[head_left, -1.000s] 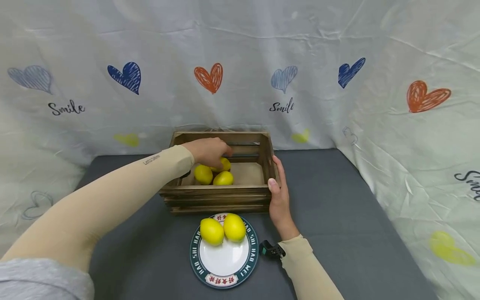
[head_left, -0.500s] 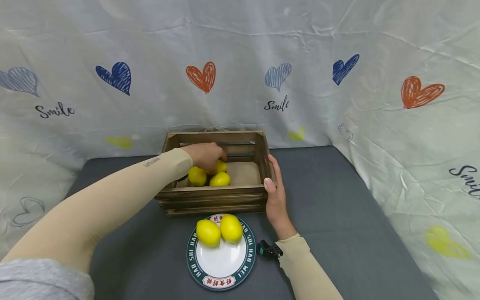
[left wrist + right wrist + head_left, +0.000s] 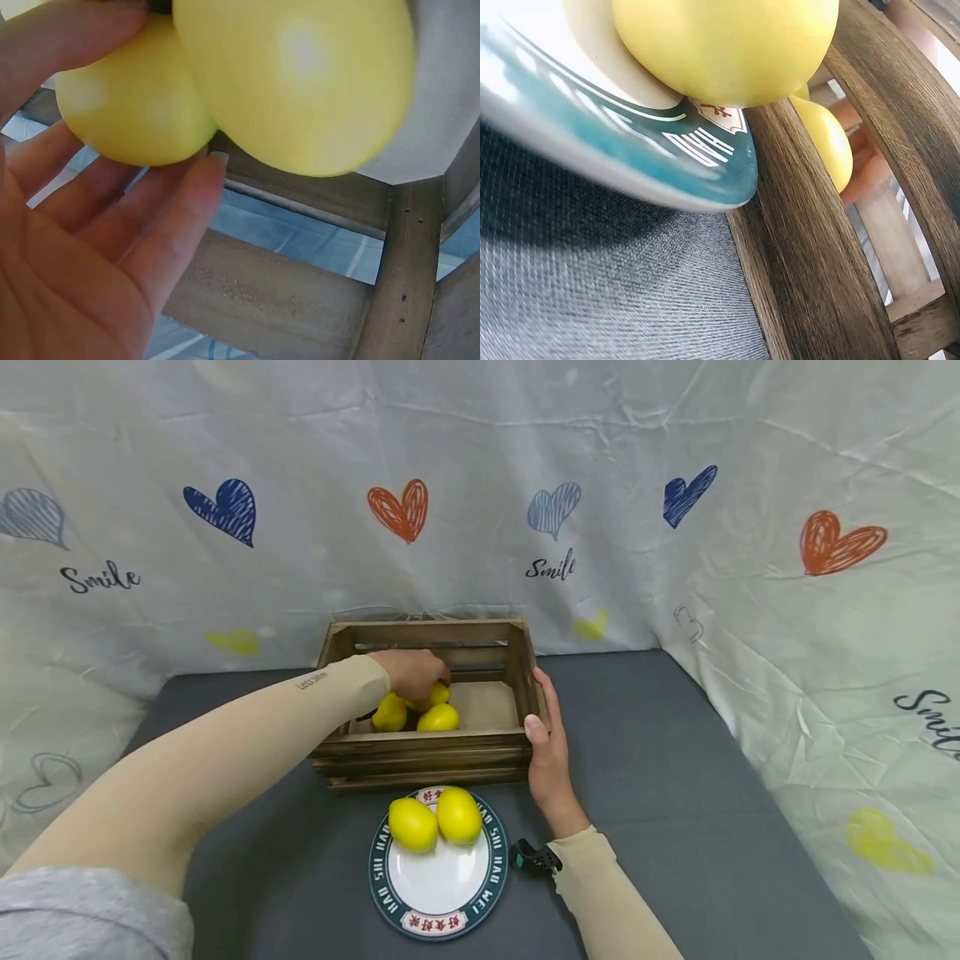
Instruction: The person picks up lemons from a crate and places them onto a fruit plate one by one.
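A brown slatted wooden crate (image 3: 427, 762) stands near the back of the table. My left hand (image 3: 415, 674) reaches into its left half, thumb and fingers around a lemon (image 3: 135, 97). Two more lemons are beside it in the crate, one at the left (image 3: 391, 713) and one nearer the front (image 3: 438, 717). In the left wrist view a large lemon (image 3: 300, 82) partly covers the held one. My right hand (image 3: 550, 760) grips the crate's near right corner, thumb on the front and fingers along the side.
In front of the crate lies a white plate with a green lettered rim (image 3: 438, 881). It bears two lemons, a left one (image 3: 413, 825) and a right one (image 3: 459, 816). A grey cloth (image 3: 675, 810) covers the table; a printed curtain (image 3: 465, 427) hangs behind.
My left hand has lowered a little onto the lemon at the back, and its fingers have closed around it. The right hand keeps its grip on the crate. The head view has shifted slightly.
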{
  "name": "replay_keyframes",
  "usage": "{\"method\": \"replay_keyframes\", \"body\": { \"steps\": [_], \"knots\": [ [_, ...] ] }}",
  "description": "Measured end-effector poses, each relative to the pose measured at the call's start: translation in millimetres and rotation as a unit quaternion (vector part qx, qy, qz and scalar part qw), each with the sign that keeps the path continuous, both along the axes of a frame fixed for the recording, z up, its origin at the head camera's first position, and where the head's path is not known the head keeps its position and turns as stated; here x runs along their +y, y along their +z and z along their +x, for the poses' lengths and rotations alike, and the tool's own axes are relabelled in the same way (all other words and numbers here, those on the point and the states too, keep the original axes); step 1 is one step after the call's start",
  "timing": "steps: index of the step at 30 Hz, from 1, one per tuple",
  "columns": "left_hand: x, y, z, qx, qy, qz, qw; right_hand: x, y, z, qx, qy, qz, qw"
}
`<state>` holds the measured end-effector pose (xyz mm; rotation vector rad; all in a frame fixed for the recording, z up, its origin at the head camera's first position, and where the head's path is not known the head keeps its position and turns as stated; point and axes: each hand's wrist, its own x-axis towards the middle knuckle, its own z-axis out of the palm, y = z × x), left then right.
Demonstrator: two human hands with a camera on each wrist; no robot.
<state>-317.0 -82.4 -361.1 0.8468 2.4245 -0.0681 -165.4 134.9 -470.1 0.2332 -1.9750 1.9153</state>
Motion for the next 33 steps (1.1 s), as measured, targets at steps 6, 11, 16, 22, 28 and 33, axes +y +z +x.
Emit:
{"method": "replay_keyframes", "body": {
  "steps": [6,11,16,22,28,33],
  "knots": [
    [-11.6,1.5,4.2,0.006,0.000,-0.012,0.9999,-8,-0.8,0.3,-0.002,0.006,0.004,1.0000],
    [-20.3,8.8,8.5,0.026,0.005,-0.002,0.9997,-12,0.3,0.4,0.001,0.011,0.001,0.9999],
    [-25.8,21.6,16.6,0.037,-0.008,0.028,0.9989,-13,-0.6,1.3,0.003,0.011,-0.005,0.9999],
    [-31.6,38.6,30.6,0.055,-0.037,0.062,0.9958,-9,-1.6,1.8,0.000,0.001,0.003,1.0000],
    [-38.6,62.3,49.5,0.074,-0.035,0.072,0.9941,-3,0.7,2.2,0.002,-0.006,0.011,0.9999],
    [-47.7,83.7,70.5,0.099,-0.028,0.063,0.9927,-3,1.3,0.9,0.005,-0.007,0.007,0.9999]
  ]
}}
